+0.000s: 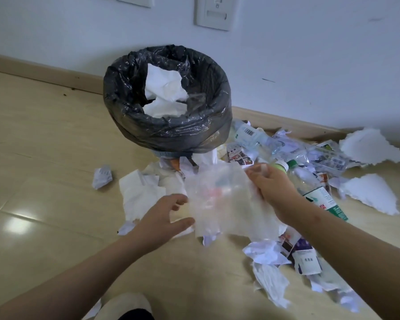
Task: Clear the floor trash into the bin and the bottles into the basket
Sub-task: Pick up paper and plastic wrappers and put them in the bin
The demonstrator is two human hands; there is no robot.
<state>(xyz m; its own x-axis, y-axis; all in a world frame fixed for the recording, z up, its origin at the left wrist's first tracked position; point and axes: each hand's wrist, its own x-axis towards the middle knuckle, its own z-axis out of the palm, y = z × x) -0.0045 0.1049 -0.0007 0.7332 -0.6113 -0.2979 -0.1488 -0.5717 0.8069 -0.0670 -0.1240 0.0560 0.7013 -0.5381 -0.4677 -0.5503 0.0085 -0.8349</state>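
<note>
A bin (166,132) lined with a black bag stands against the wall with white paper (164,93) inside. In front of it, my right hand (273,188) grips a blurred translucent plastic bag (222,202) above the floor litter. My left hand (164,213) reaches toward the bag's left edge with thumb and fingers spread, close to it or just touching. A clear bottle with a green and white label (314,192) lies just right of my right hand. Another clear bottle (247,135) lies beside the bin's base. No basket is in view.
Crumpled paper, tissues (139,195) and wrappers (305,257) cover the wooden floor in front and to the right of the bin. White foam pieces (370,146) lie at the right by the skirting board. A small paper ball (102,176) sits alone at the left.
</note>
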